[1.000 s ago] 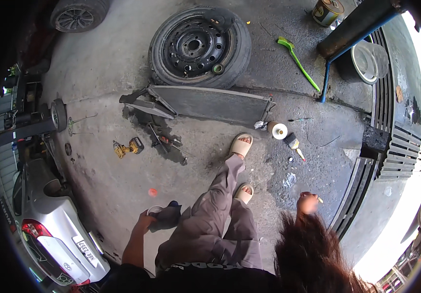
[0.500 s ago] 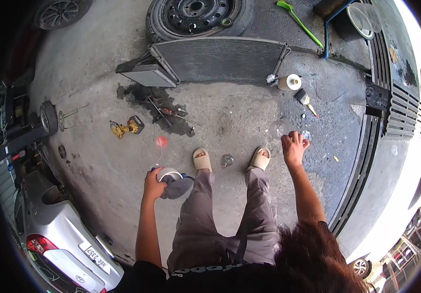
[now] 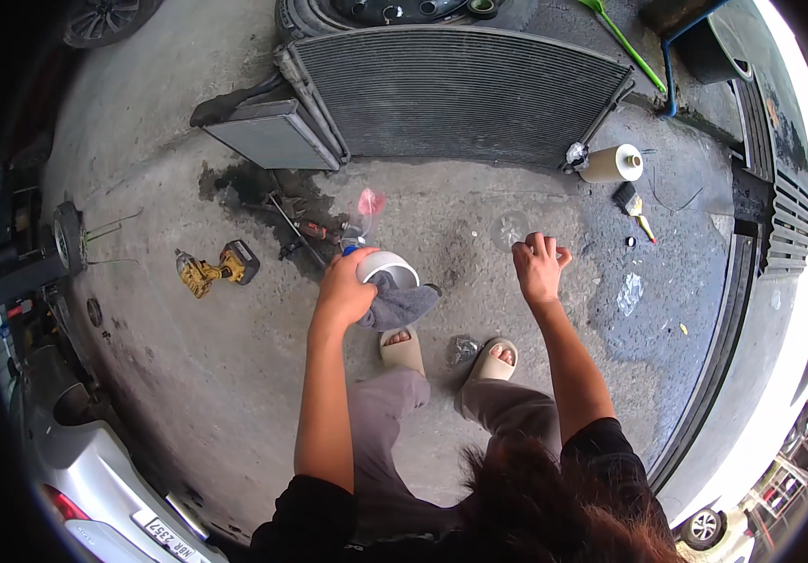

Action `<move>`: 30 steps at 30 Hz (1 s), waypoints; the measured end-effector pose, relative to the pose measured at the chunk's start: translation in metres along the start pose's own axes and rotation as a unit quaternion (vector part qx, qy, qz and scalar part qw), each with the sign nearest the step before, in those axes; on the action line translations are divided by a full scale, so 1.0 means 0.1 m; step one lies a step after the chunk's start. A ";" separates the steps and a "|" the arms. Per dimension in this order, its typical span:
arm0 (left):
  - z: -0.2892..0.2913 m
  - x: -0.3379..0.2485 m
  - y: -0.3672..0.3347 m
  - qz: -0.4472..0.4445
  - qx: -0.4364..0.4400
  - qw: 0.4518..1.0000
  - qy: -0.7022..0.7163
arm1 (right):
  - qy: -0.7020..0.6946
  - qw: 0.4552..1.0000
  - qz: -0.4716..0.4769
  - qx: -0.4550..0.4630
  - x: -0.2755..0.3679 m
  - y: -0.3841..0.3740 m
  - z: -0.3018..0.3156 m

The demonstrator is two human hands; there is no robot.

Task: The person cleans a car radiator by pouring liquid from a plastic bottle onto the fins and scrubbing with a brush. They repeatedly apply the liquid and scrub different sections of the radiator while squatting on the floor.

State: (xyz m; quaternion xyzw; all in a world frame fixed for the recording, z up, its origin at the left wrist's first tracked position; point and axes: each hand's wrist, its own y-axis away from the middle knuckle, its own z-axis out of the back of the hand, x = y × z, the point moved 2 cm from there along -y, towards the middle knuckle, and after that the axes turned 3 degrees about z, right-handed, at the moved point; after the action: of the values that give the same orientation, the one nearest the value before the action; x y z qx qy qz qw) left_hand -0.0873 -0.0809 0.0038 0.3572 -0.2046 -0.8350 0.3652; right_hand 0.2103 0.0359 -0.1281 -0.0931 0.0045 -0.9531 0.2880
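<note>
My left hand (image 3: 346, 289) is closed round a white round tub (image 3: 406, 269) with a grey cloth (image 3: 399, 308) hanging over its near side. Beyond the fingers pokes a clear plastic piece with a blue part (image 3: 351, 250), and a pinkish-red translucent bit (image 3: 371, 201) shows past it; I cannot tell its kind. Held out over the floor, my right hand (image 3: 540, 269) pinches a clear round plastic disc (image 3: 509, 228) like a lid. A car radiator (image 3: 465, 98) stands on edge ahead, with a smaller grey finned panel (image 3: 272, 134) leaning at its left end.
A yellow cordless drill (image 3: 211, 269) and a screwdriver (image 3: 312, 229) lie left. Rightward are a cream bottle (image 3: 612, 163) on its side, a paintbrush (image 3: 631, 201) and crumpled clear plastic (image 3: 629, 295). More plastic (image 3: 463, 350) lies between my feet. A wheel (image 3: 315, 17) lies behind the radiator; a silver car (image 3: 108, 488) stands left.
I have come closer to the radiator. My left hand has moved forward and right with the tub and cloth; my right hand keeps hold of the clear disc.
</note>
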 end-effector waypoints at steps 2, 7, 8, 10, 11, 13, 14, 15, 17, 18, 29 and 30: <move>-0.13 0.03 -0.25 -0.016 0.033 0.999 -0.020 | 0.015 0.998 0.050 -0.018 -0.03 -0.12 -0.28; -0.41 -0.01 -0.78 -0.069 0.126 0.982 -0.126 | 0.055 0.987 0.150 -0.017 -0.31 -0.39 -0.86; -0.45 -0.03 -0.86 -0.093 0.142 0.972 -0.161 | 0.068 0.982 0.177 -0.007 -0.39 -0.41 -0.93; -0.48 -0.13 -1.03 -0.096 0.179 0.954 -0.219 | 0.089 0.973 0.206 0.042 -0.51 -0.51 -1.05; -0.47 -0.21 -1.06 -0.102 0.194 0.944 -0.247 | 0.099 0.968 0.221 0.064 -0.53 -0.55 -1.04; -0.50 -0.35 -1.12 -0.111 0.211 0.930 -0.279 | 0.133 0.957 0.231 0.117 -0.57 -0.64 -1.01; -0.52 -0.38 -1.14 -0.113 0.206 0.932 -0.276 | 0.118 0.964 0.204 0.125 -0.51 -0.70 -0.91; -0.58 -0.40 -1.16 -0.116 0.201 0.933 -0.273 | 0.103 0.970 0.175 0.133 -0.42 -0.75 -0.82; -0.71 -0.39 -1.20 -0.128 0.202 0.933 -0.268 | 0.078 0.975 0.103 0.181 -0.20 -0.89 -0.64; -0.79 -0.36 -1.22 -0.122 0.218 0.930 -0.270 | 0.032 0.979 0.082 0.186 -0.06 -0.91 -0.54; -1.23 -0.57 -1.07 -0.200 0.307 0.857 -0.363 | -0.327 0.879 0.253 0.236 0.51 -0.87 -0.91; -1.27 -0.53 -1.09 -0.211 0.287 0.858 -0.370 | -0.331 0.884 0.230 0.238 0.52 -0.84 -1.00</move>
State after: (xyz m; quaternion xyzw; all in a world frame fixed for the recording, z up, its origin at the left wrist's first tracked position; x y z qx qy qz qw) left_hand -0.0177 0.0198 -0.1218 0.1452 -0.4748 -0.8671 -0.0405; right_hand 0.1031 0.0729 -0.2124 -0.3284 -0.2964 -0.7462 0.4975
